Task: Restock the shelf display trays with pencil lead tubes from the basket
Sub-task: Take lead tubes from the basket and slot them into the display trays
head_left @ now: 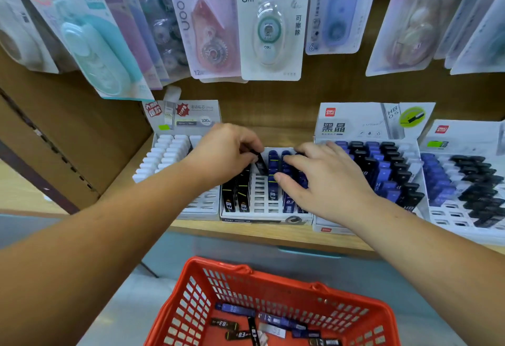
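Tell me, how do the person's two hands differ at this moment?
The left hand pinches a black lead tube, tilted above the slots; the right hand holds nothing. The left hand's fingers are curled; the right hand's lie fairly straight on the blue tubes. Both work over the same middle tray.

Basket red-orange w/ grid holes. Mid tray white; black tubes left w/ yellow stripe, blue tubes right. Left-tray tubes white. Shelf tan woodgrain.
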